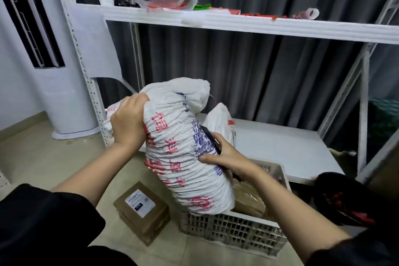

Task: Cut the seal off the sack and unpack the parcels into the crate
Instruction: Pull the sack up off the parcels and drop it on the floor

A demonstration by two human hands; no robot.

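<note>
The white sack (185, 149) rests tilted over the crate (233, 231), its lower end inside. The left hand (127, 123) grips its bunched upper side; the right hand (224, 155) clasps its flank, holding a dark tool. Brown parcels (248, 198) lie in the crate; a labelled box (141, 209) sits just left of it.

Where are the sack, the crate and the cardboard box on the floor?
sack (183, 157): head view, on its printed middle.
crate (233, 231): head view, on its near lattice wall.
cardboard box (142, 211): head view, on its brown top beside the label.
</note>
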